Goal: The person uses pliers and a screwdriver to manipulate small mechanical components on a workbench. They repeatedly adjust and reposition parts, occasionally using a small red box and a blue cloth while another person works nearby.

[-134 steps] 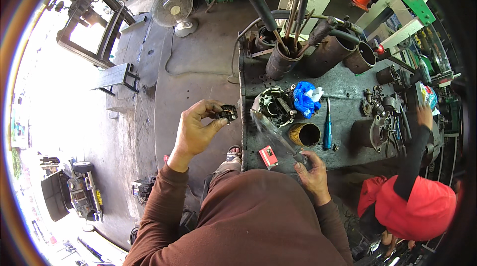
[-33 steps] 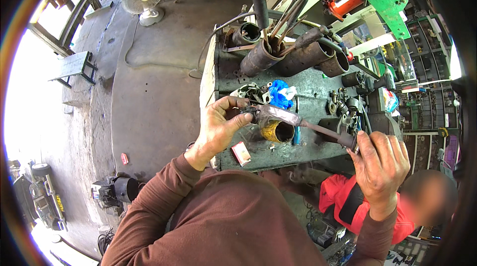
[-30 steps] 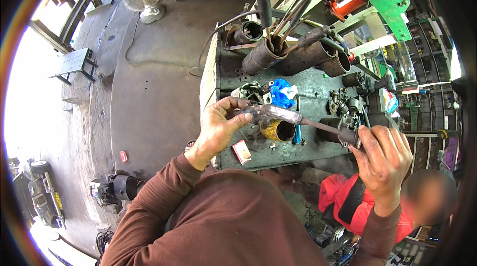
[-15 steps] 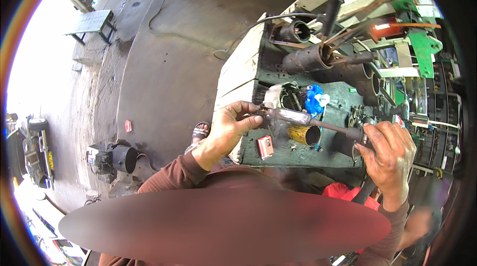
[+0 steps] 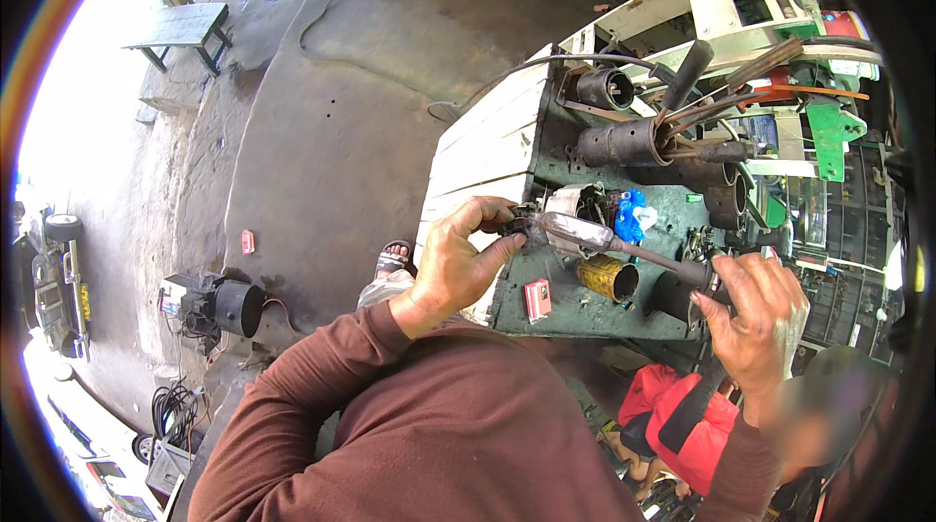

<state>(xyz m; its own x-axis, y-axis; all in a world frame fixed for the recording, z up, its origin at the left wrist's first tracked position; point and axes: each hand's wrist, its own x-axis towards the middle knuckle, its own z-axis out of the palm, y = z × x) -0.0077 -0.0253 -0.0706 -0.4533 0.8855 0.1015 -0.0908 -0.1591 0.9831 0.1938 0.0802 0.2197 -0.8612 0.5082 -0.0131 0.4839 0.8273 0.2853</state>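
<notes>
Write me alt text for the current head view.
The left hand pinches a small dark part; the right hand holds a long tool, its wide metal end at or near that part. A dark workbench bears a yellow can, a red-white box and blue plastic.

Legible text: none; marked surfaces as follows.

1. Small red-and-white cardboard box (image 5: 537, 300), rectangular, lying on the dark green-black counter (image 5: 526, 155) near its front edge: printed panel with a dark patch on the upward face; lettering too small to read.

2. Small flat red packet (image 5: 248, 241), on the grey concrete floor (image 5: 341, 166): pale marking; wording indistinct.

3. Narrow yellow rectangular plate (image 5: 85, 301), on the end of the grey-and-black wheeled vehicle (image 5: 51, 273) at the left: dark characters, unreadable.

4. Boxy black-and-grey machine with a dark cylinder (image 5: 200, 306), on the floor: whitish label-like patch on one side; content unreadable.
</notes>
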